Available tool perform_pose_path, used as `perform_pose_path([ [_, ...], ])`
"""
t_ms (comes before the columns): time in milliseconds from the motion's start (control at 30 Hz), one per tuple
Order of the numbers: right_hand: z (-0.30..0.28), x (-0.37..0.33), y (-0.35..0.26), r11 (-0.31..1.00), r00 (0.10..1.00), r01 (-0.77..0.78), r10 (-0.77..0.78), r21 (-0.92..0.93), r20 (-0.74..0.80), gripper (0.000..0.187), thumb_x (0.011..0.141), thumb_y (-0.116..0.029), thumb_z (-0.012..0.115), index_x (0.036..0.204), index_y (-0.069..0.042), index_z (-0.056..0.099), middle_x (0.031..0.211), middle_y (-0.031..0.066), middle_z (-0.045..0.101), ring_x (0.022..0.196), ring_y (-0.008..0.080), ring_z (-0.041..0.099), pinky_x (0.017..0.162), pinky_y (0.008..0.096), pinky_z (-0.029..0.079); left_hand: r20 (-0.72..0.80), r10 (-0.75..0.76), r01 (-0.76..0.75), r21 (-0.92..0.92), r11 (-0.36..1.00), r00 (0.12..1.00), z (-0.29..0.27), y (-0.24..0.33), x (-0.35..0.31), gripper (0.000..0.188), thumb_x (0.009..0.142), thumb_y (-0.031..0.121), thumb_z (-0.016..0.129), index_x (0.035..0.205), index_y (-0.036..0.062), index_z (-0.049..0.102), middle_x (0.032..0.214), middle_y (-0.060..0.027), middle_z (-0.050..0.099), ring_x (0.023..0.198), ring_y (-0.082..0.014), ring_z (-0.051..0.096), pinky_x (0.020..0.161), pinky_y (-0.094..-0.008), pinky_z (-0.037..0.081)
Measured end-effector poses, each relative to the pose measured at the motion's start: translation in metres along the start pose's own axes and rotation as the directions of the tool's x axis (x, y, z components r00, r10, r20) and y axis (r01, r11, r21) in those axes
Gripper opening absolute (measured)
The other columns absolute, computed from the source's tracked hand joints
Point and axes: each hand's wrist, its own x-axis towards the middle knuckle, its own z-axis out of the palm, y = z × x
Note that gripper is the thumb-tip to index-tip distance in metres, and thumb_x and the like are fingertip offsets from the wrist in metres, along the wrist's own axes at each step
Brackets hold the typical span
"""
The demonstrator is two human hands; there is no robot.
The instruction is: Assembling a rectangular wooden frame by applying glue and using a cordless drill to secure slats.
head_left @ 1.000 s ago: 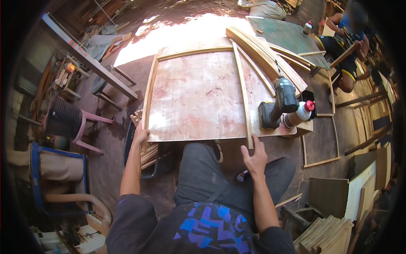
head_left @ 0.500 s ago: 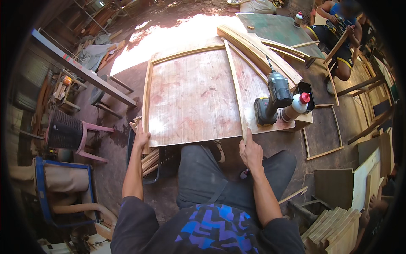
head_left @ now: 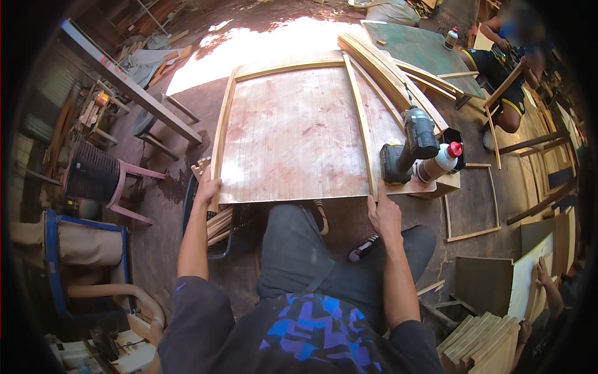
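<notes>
A three-sided wooden frame (head_left: 290, 68) lies on the pale, red-stained plywood tabletop (head_left: 296, 137), its open side facing me. My left hand (head_left: 207, 188) is closed around the near end of the left strip, at the board's near-left corner. The near end of the right strip is gripped by my right hand (head_left: 384, 215) at the board's front edge. A cordless drill (head_left: 408, 146) stands just right of that strip, bit pointing away from me. Beside it is a white glue bottle (head_left: 440, 164) with a red cap.
Long wooden strips (head_left: 380, 75) lie across the tabletop's far right. A black crate (head_left: 218, 234) of sticks stands under my left hand. A rectangular wooden frame (head_left: 471, 202) rests on the floor at right. Another person (head_left: 504, 62) works beside a green table (head_left: 417, 56).
The view has shifted slightly, and the near ends of both strips have spread a little farther apart. Both hands keep hold of the same strips.
</notes>
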Motion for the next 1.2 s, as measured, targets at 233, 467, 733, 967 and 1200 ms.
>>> perform_pose_path([
  [233,-0.019,0.007,-0.009,0.997,0.996,-0.010,0.017,-0.076,0.090,0.065,0.097,-0.044,0.056,0.151,-0.012,0.038,0.095,0.0297,0.070,0.087,0.0498,0.067,0.078,0.0577,0.051,0.062,0.105,-0.104,-0.005,0.995,0.993,-0.008,0.001,0.001,0.060,0.097,0.016,0.061,0.151,-0.0009,0.040,0.144,-0.0190,0.052,0.134,-0.0267,0.049,0.113,-0.0364,0.036],
  [467,-0.007,-0.002,-0.011,0.989,0.970,0.130,-0.141,-0.071,-0.196,0.054,0.095,-0.035,0.060,0.145,-0.018,0.051,0.100,0.0182,0.068,0.089,0.0416,0.067,0.078,0.0511,0.053,-0.069,0.048,-0.024,0.316,0.948,0.996,-0.008,0.010,-0.028,0.069,0.097,0.034,0.062,0.151,-0.0017,0.038,0.147,-0.0210,0.051,0.136,-0.0297,0.050,0.113,-0.0357,0.037],
  [733,0.013,0.013,-0.010,0.978,0.960,0.200,-0.209,-0.064,-0.189,0.048,0.096,-0.020,0.058,0.143,-0.013,0.053,0.109,0.0167,0.067,0.095,0.0379,0.067,0.080,0.0482,0.053,-0.155,0.044,0.019,0.384,0.923,0.987,0.007,0.006,-0.008,0.064,0.093,0.031,0.057,0.149,0.0040,0.037,0.143,-0.0277,0.052,0.136,-0.0393,0.049,0.111,-0.0446,0.038],
  [967,0.007,0.017,-0.016,0.999,0.998,0.028,-0.030,-0.025,-0.064,0.053,0.099,-0.030,0.051,0.151,-0.020,0.045,0.121,0.0193,0.067,0.103,0.0409,0.066,0.087,0.0514,0.052,-0.292,0.063,0.080,0.453,0.888,0.954,0.010,-0.004,0.002,0.069,0.085,0.036,0.068,0.142,0.0006,0.052,0.148,-0.0239,0.051,0.139,-0.0361,0.046,0.116,-0.0401,0.035],
  [1200,-0.003,0.010,-0.017,0.998,1.000,0.007,-0.008,-0.062,-0.005,0.054,0.098,-0.031,0.052,0.152,-0.026,0.043,0.111,0.0204,0.070,0.096,0.0418,0.068,0.083,0.0523,0.053,-0.236,-0.011,0.110,0.408,0.907,0.972,0.002,0.010,-0.011,0.070,0.081,0.035,0.068,0.146,0.0145,0.052,0.139,-0.0199,0.060,0.127,-0.0358,0.058,0.107,-0.0411,0.044],
])
